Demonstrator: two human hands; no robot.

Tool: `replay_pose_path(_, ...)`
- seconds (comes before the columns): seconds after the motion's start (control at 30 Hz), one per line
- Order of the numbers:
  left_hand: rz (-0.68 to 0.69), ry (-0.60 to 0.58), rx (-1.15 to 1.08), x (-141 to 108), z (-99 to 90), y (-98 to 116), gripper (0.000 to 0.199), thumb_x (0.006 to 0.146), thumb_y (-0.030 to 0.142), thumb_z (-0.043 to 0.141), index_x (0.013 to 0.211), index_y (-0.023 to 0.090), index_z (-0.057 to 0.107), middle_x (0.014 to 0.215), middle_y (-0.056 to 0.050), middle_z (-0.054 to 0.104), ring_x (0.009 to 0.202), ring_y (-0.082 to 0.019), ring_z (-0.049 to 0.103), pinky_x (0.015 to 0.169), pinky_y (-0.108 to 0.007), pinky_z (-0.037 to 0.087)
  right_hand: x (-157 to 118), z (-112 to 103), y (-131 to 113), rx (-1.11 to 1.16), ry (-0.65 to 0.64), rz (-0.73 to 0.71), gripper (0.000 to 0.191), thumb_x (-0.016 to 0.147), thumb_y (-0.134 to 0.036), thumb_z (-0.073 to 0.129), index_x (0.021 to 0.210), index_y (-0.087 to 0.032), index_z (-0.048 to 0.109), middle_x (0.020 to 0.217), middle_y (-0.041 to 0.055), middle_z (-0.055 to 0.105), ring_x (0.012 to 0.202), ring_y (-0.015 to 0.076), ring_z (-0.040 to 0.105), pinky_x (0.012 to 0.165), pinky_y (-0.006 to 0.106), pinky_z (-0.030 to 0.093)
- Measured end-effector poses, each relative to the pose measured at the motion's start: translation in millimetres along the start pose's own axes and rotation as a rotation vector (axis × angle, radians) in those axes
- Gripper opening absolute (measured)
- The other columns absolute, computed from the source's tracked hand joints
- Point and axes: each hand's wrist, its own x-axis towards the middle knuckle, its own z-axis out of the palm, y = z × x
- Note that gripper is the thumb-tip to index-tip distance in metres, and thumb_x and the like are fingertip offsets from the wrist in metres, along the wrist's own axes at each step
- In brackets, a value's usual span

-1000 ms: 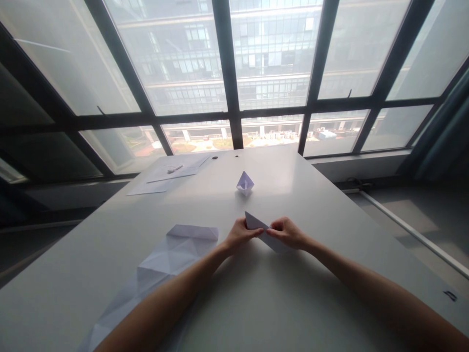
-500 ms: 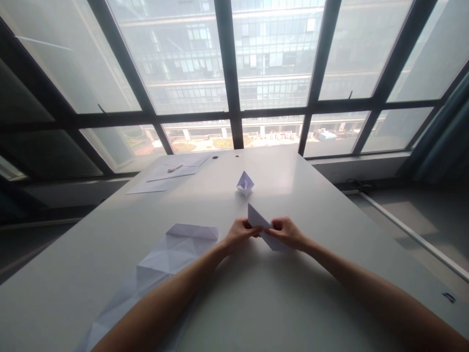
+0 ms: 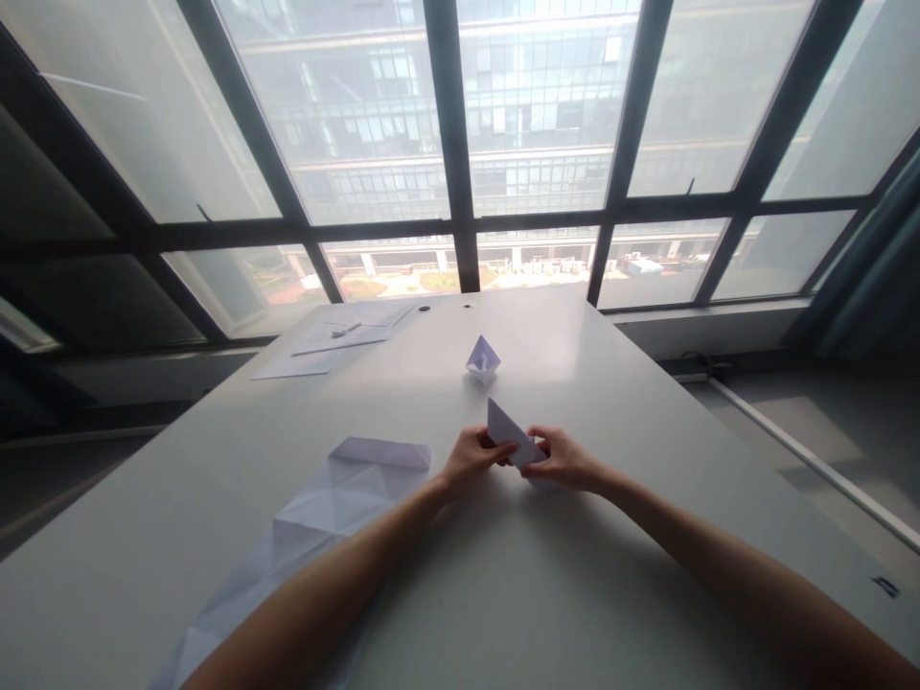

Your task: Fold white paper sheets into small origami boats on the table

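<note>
White folded paper (image 3: 506, 431) was pinched by both hands (image 3: 470, 459) (image 3: 566, 460) near the paper boat (image 3: 483, 371), its edges best kept aligned under light pressure.

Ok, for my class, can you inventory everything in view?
table: one, white, foreground
folded paper: one, white, held over table
boat-like paper: one, whitish, beyond folded paper
creased paper: apparently one, white, left on table
flat sheets: several, white, table's far left
small object: one, white, on flat sheets
round spots: two, dark, table's far edge
small mark: one, dark, table's right
window frame: one, dark, beyond table
building: one, pale, outside
curtain: at least one, bluish, right
pole: one, white, right
left hand: one, bare, on folded paper
right hand: one, bare, on folded paper
forearms: two, bare, lower corners
</note>
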Motion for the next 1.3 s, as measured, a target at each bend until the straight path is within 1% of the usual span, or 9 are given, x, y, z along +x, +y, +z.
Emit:
replay_pose_path(0.13, -0.003, -0.025, 0.004, 0, 1.7, 0, 0.044, 0.066, 0.046, 0.087, 0.083, 0.008, 0.074, 0.066, -0.008, 0.072, 0.058, -0.017, 0.066, 0.056, -0.025, 0.05, 1, 2, -1, 0.016, -0.002, -0.083, 0.033, 0.07, -0.023, 0.076, 0.102, -0.013, 0.07, 0.087, 0.0059, 0.075, 0.072, 0.0186, 0.066, 0.059, 0.025, 0.046)
replay_pose_path(0.23, -0.004, -0.042, 0.019, -1, 2.5, 0, 0.042, 0.066, 0.045, 0.088, 0.081, 0.008, 0.073, 0.064, -0.007, 0.071, 0.056, -0.017, 0.065, 0.053, -0.024, 0.05, 1, 2, -3, -0.039, -0.002, -0.096, 0.028, 0.076, -0.032, 0.074, 0.096, -0.012, 0.074, 0.084, 0.006, 0.075, 0.07, 0.0184, 0.065, 0.059, 0.025, 0.044)
replay_pose_path(0.4, -0.014, -0.05, 0.031, -2, 3.0, 2, 0.041, 0.069, 0.045, 0.086, 0.08, 0.008, 0.073, 0.059, -0.005, 0.068, 0.052, -0.015, 0.063, 0.051, -0.023, 0.048, 2, 0, -2, -0.108, -0.006, -0.096, 0.039, 0.084, -0.049, 0.067, 0.089, -0.012, 0.078, 0.083, 0.0065, 0.075, 0.069, 0.0181, 0.063, 0.062, 0.025, 0.043)
replay_pose_path(0.5, -0.027, -0.062, 0.035, -2, 2.0, 4, 0.042, 0.07, 0.046, 0.085, 0.082, 0.007, 0.073, 0.06, -0.005, 0.068, 0.053, -0.015, 0.064, 0.051, -0.023, 0.048, 4, -1, 3, -0.101, 0.044, -0.062, 0.046, 0.085, -0.055, 0.064, 0.084, -0.011, 0.077, 0.075, 0.0058, 0.072, 0.063, 0.0169, 0.06, 0.057, 0.025, 0.04)
replay_pose_path(0.77, -0.072, -0.09, 0.026, -1, -0.7, 5, 0.044, 0.073, 0.05, 0.082, 0.083, 0.008, 0.072, 0.061, -0.006, 0.069, 0.055, -0.017, 0.066, 0.053, -0.024, 0.05, 6, -2, 8, -0.098, 0.104, -0.033, 0.049, 0.088, -0.055, 0.058, 0.074, -0.011, 0.073, 0.063, 0.003, 0.065, 0.055, 0.0147, 0.055, 0.049, 0.024, 0.036)
replay_pose_path(0.9, -0.069, -0.015, 0.011, 1, -1.9, 2, 0.044, 0.075, 0.05, 0.081, 0.081, 0.008, 0.071, 0.063, -0.007, 0.07, 0.056, -0.016, 0.066, 0.055, -0.024, 0.05, 4, -1, 6, -0.03, 0.047, -0.032, 0.041, 0.08, -0.048, 0.071, 0.099, -0.012, 0.073, 0.079, 0.0058, 0.073, 0.066, 0.0183, 0.064, 0.056, 0.025, 0.046)
replay_pose_path(1.0, -0.057, 0.031, -0.01, 2, -2.7, -1, 0.043, 0.074, 0.049, 0.081, 0.083, 0.008, 0.071, 0.066, -0.007, 0.07, 0.058, -0.016, 0.066, 0.057, -0.024, 0.05, 3, -1, 7, 0.003, 0.0, -0.023, 0.052, 0.071, -0.037, 0.081, 0.115, -0.014, 0.067, 0.087, 0.0072, 0.075, 0.07, 0.0194, 0.067, 0.06, 0.027, 0.05)
replay_pose_path(1.17, -0.032, -0.042, -0.037, 3, -4.2, -3, 0.045, 0.071, 0.045, 0.085, 0.094, 0.009, 0.071, 0.076, -0.008, 0.073, 0.066, -0.018, 0.068, 0.062, -0.026, 0.052, 2, 0, 4, 0.018, 0.01, -0.044, 0.044, 0.073, -0.031, 0.078, 0.112, -0.013, 0.068, 0.087, 0.0079, 0.075, 0.07, 0.0192, 0.068, 0.062, 0.028, 0.052)
replay_pose_path(1.3, -0.008, -0.042, -0.024, 4, -4.0, -3, 0.046, 0.068, 0.042, 0.088, 0.093, 0.009, 0.07, 0.071, -0.006, 0.071, 0.061, -0.016, 0.065, 0.058, -0.024, 0.05, 1, 0, -1, 0.009, 0.018, -0.049, 0.043, 0.074, -0.033, 0.077, 0.11, -0.012, 0.07, 0.089, 0.0089, 0.075, 0.073, 0.0205, 0.069, 0.062, 0.028, 0.051)
